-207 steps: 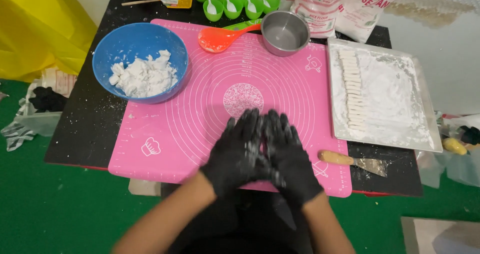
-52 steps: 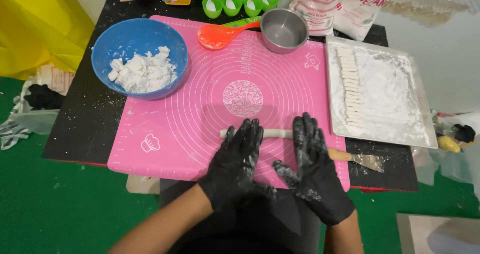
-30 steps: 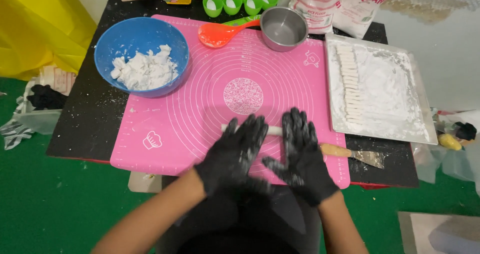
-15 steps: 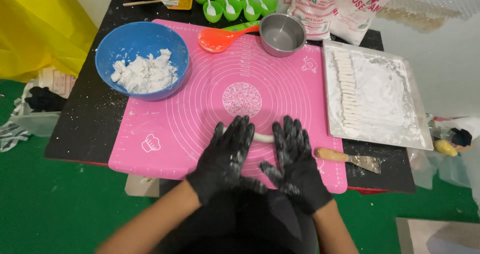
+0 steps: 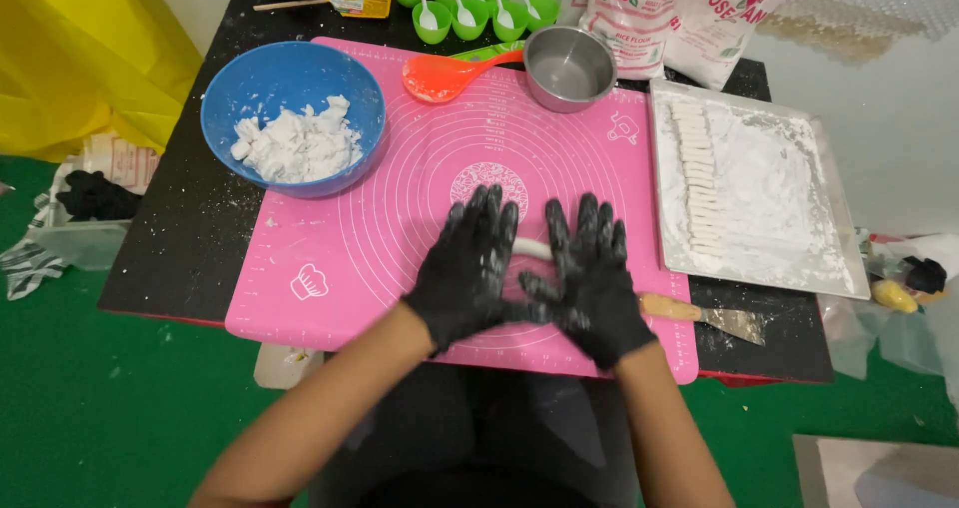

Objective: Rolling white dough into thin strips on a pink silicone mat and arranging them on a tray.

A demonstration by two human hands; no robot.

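Observation:
Both my hands wear black gloves dusted with flour. My left hand [image 5: 470, 268] and my right hand [image 5: 589, 273] lie flat, fingers spread, side by side on a thin white dough rope [image 5: 532, 250] that shows only between them. The rope lies on a pink silicone mat [image 5: 330, 258] printed with circles. A blue bowl [image 5: 225, 98] with white dough lumps [image 5: 298, 146] stands at the mat's far left corner.
A floured metal tray [image 5: 779, 188] with a row of cut dough sticks [image 5: 699, 183] sits at right. A wooden-handled scraper [image 5: 704, 315] lies near the front edge. Behind the mat are an orange spoon [image 5: 445, 73], a steel cup [image 5: 569, 66], green cups with spoons [image 5: 470, 13] and flour bags [image 5: 679, 18].
My hands have drawn closer together and slid slightly toward the far side over the dough rope, rolling it. Earlier they were spread wider, with more of the rope showing.

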